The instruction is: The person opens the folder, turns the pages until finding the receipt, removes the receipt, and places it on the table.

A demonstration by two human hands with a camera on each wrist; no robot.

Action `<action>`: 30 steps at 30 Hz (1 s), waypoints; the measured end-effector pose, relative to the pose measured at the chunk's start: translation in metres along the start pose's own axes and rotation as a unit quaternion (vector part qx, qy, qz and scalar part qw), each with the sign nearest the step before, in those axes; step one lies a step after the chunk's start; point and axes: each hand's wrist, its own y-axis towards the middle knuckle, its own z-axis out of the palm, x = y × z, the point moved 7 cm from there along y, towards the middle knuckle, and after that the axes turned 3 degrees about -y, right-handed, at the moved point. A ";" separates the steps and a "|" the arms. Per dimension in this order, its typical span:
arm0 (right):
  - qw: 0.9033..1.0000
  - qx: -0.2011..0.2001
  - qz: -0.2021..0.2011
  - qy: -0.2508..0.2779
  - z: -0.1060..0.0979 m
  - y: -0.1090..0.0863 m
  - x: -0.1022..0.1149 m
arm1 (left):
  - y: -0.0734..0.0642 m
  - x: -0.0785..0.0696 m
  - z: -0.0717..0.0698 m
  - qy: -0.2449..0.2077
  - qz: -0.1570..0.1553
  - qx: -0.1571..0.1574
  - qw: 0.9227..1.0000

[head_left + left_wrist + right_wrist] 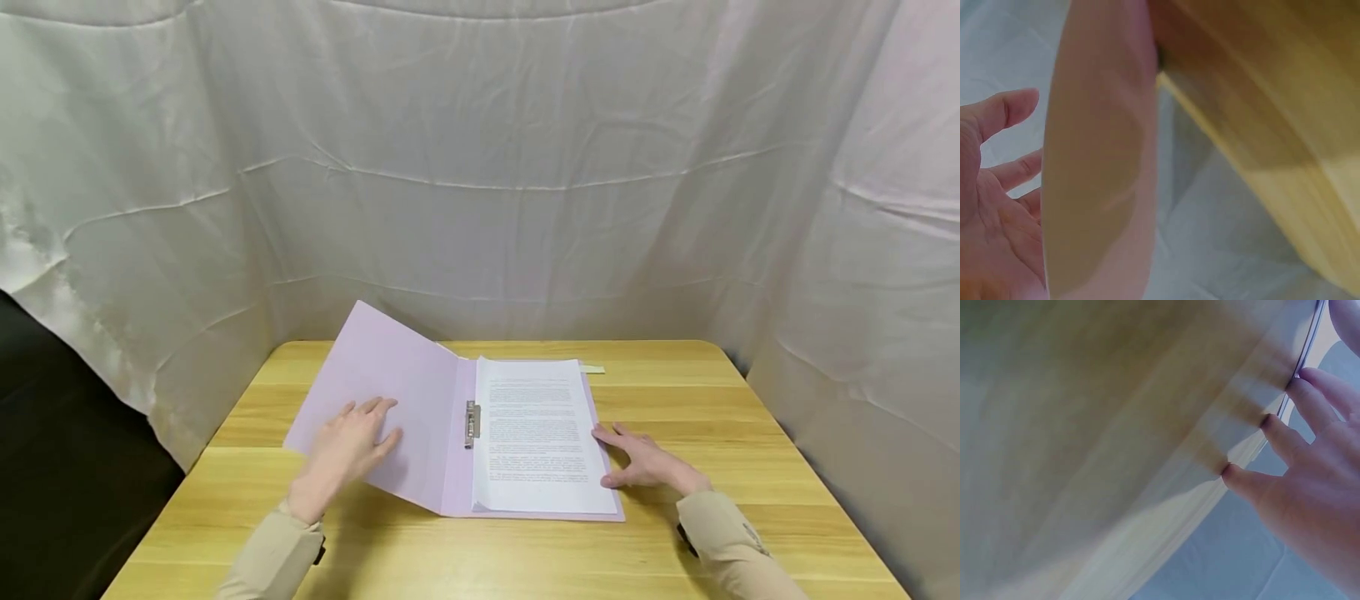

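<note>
A lilac folder (450,492) lies spread on the table, its left cover (397,367) lifted at a slant. Inside, a metal clip (471,423) sits along the spine beside a stack of printed white sheets (536,417). My left hand (347,442) is over the inner face of the cover, fingers extended and thumb apart. The left wrist view shows the cover (1097,156) edge-on, hiding some fingertips. At the folder's right edge, my right hand (641,462) has its fingers spread; in the right wrist view its fingertips (1233,473) touch down on the tabletop.
The wooden table (652,375) has rounded far corners. A small pale strip (592,369) pokes out past the folder's upper right corner. Grey cloth (480,208) hangs behind and on both sides, with a dark area (67,467) at the lower left.
</note>
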 end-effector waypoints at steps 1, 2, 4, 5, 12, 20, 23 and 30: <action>1.000 0.000 0.001 0.000 0.000 0.000 0.000 | 0.001 0.001 0.006 -0.010 -0.007 0.015 1.000; 1.000 0.000 0.001 -0.001 0.000 0.000 0.000 | 0.002 0.002 0.012 -0.020 -0.012 0.030 0.999; 1.000 -0.002 0.002 0.000 0.000 0.000 0.000 | 0.004 0.003 0.024 -0.038 -0.020 0.053 0.998; 1.000 -0.002 0.003 0.002 -0.001 0.000 0.000 | 0.005 0.003 0.029 -0.048 -0.022 0.063 0.997; 1.000 -0.001 0.006 0.000 -0.001 -0.001 0.002 | 0.008 0.006 0.060 -0.095 -0.039 0.126 0.987; 1.000 0.001 0.009 0.002 0.000 -0.001 0.004 | 0.015 0.008 0.091 -0.122 -0.053 0.181 0.974; 1.000 0.002 0.010 0.003 0.000 -0.001 0.004 | 0.019 0.007 0.099 -0.138 -0.059 0.195 0.969; 1.000 -0.005 -0.003 0.002 0.000 -0.001 0.004 | 0.033 0.000 0.114 -0.217 -0.043 0.211 0.952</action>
